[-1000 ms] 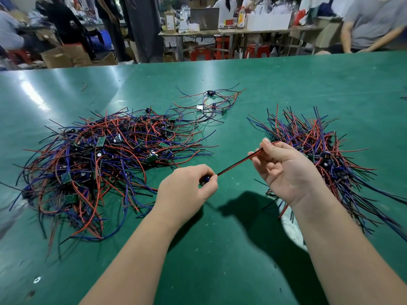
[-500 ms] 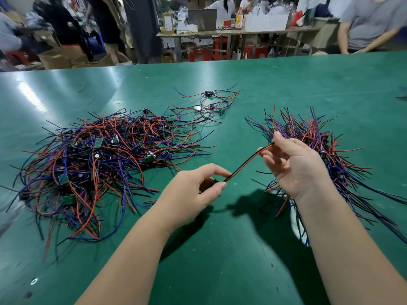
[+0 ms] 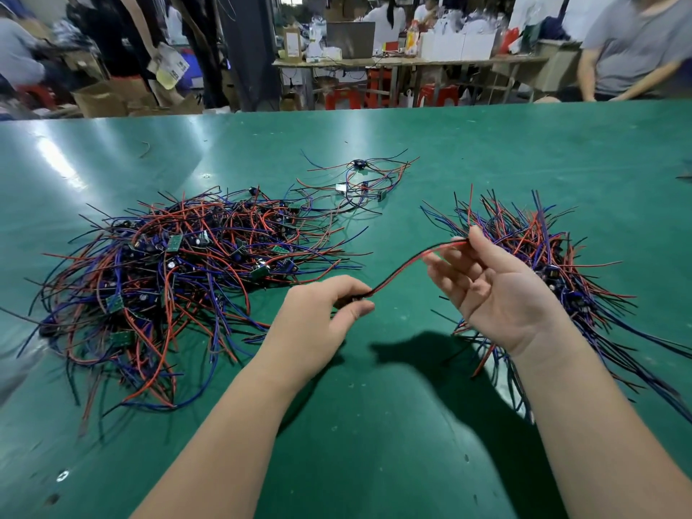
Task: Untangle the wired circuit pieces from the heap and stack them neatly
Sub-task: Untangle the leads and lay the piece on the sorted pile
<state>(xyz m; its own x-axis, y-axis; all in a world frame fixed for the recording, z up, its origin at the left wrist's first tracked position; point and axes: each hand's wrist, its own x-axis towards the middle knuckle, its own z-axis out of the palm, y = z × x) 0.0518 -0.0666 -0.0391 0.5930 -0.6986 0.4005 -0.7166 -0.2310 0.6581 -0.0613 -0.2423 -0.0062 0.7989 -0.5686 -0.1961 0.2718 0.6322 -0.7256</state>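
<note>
1. Left grip (image 3: pixel 322 316) was clamped, thumb on forefinger, on the dark board end of one wired piece (image 3: pixel 408 262), freed and held above the bench (image 3: pixel 374 425).
2. Its red-and-black lead, the long axis, ran up and rightward to the right grip (image 3: pixel 498 290), which seemed to pinch the tip lightly, other fingers loose.
3. Left of the left grip, the heap (image 3: pixel 168 279) was large and knotted; I judged most work undone.
4. Behind the right grip lay the stack (image 3: pixel 543 249), already sizeable.
5. Farther beyond both grips sat a small loose cluster (image 3: pixel 369 177), unsorted.
</note>
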